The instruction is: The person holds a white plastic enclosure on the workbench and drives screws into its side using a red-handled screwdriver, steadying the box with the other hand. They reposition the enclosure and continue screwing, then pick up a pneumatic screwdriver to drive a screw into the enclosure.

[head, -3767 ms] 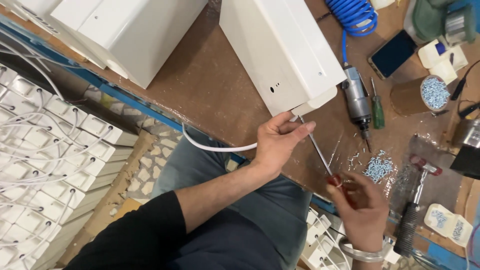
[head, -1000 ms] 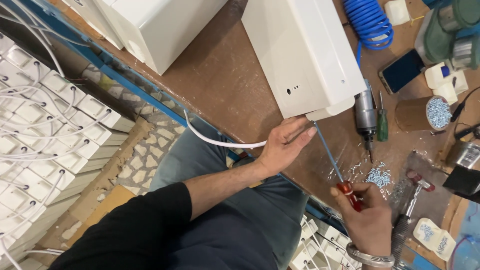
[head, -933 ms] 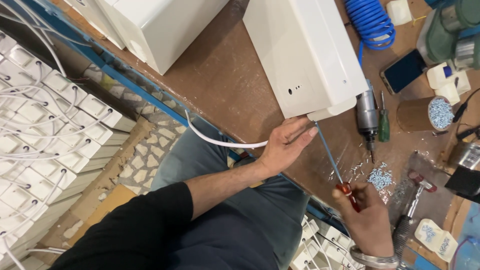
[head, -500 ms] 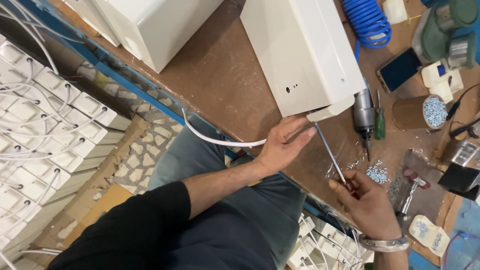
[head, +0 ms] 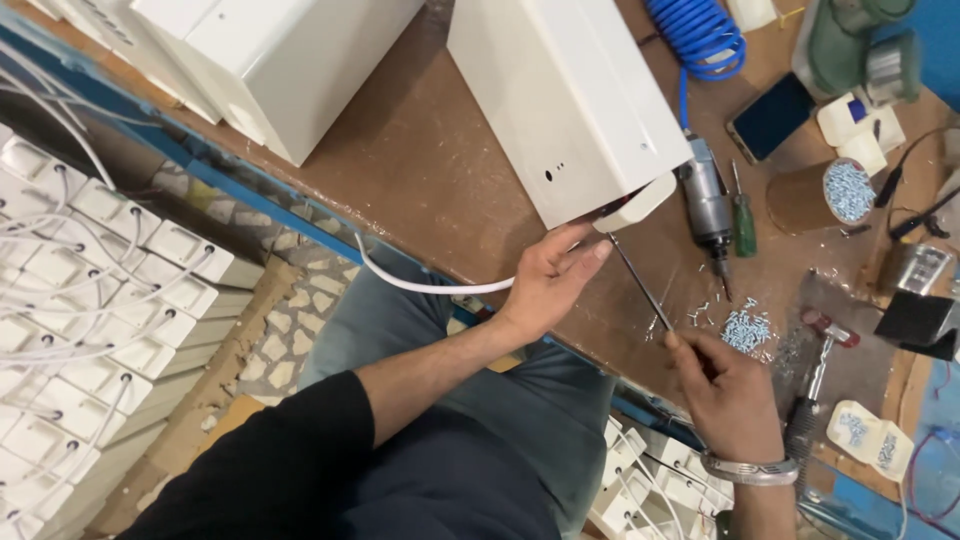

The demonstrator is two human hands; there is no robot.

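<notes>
The right hand point(head: 728, 392) is closing its fingers around the handle of a long screwdriver point(head: 640, 286), whose shaft is angling up to the lower corner of the white metal housing point(head: 565, 100) on the brown workbench point(head: 420, 180). The left hand point(head: 552, 283) is pressing loosely curled fingers against that corner, a white cable point(head: 425, 285) passing beneath the palm. A pile of small screws point(head: 745, 328) and a pneumatic driver point(head: 706, 205) are lying just beside the right hand.
</notes>
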